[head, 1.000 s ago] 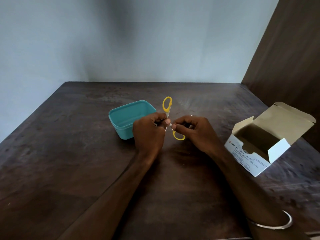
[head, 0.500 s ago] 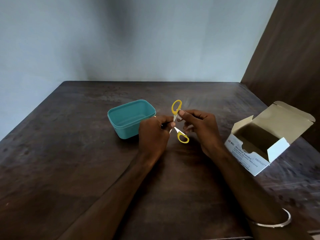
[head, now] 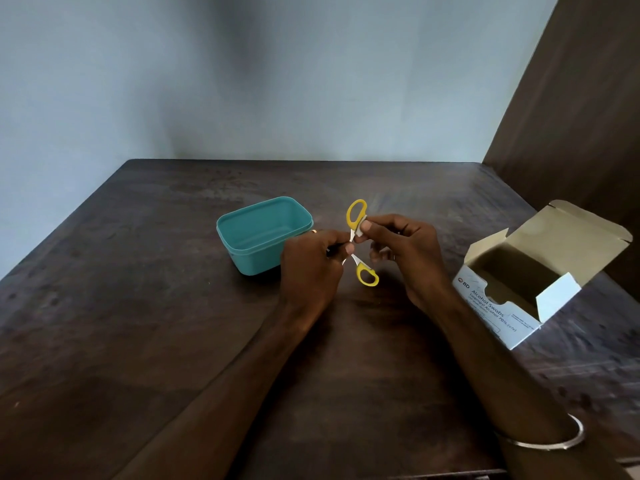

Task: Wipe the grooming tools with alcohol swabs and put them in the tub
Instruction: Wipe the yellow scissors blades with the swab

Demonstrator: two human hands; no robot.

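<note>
Dark wooden table [head: 138,323], frame centre: left hand [head: 311,268] pinching open yellow-handled scissors [head: 358,244] at the blades, right hand [head: 408,258] pinching a white swab [head: 360,232] against them, just right of the teal tub [head: 263,233]; open swab box [head: 502,306] at right.

Dark wooden table [head: 138,306], pale wall [head: 242,81]

Two bare forearms come up from the bottom of the view, no sleeves on either one. The right arm wears a thin silver-coloured bangle [head: 554,441] round the wrist, plain and smooth, sitting loose. The left hand [head: 308,268] shows a gold-coloured ring [head: 313,231] on one finger. The right hand [head: 408,258] has short nails, and a faint band shows on one finger, too small to make out
</note>
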